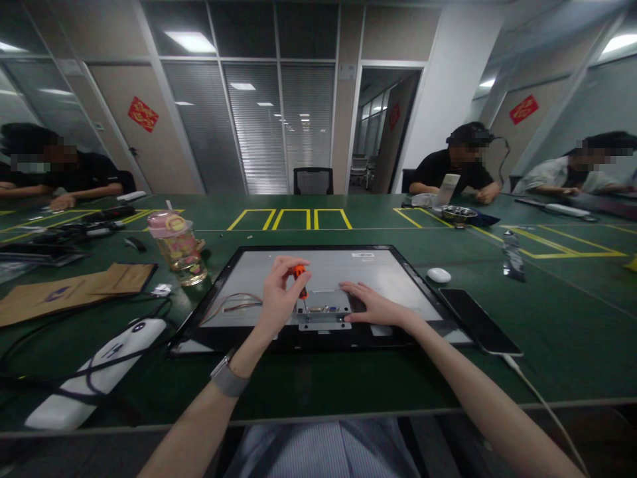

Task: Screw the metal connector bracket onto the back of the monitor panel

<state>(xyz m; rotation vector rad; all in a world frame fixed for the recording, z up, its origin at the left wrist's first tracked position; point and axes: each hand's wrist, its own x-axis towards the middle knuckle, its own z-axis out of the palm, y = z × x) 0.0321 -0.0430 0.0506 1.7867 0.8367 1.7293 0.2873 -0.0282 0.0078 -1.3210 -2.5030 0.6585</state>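
Observation:
A flat monitor panel [249, 271] lies on the green table with its grey back up and a black frame round it. Near its front edge sits a metal bracket [323, 318] with video ports. My left hand [279, 295] is closed round the orange and black handle of a screwdriver [299, 272], held upright with its shaft down at the bracket's left side. Its tip is too small to make out. My right hand [373, 305] lies with fingers spread over the bracket's right side, thumb at its front. Thin wires [239, 300] run across the panel on the left.
To the right lie a phone [478, 322] on a cable and a white earbud case [438, 275]. On the left are a drink cup [179, 249], a brown paper bag [74, 289] and a white power strip [99, 372] with black cables. Several people sit across the table.

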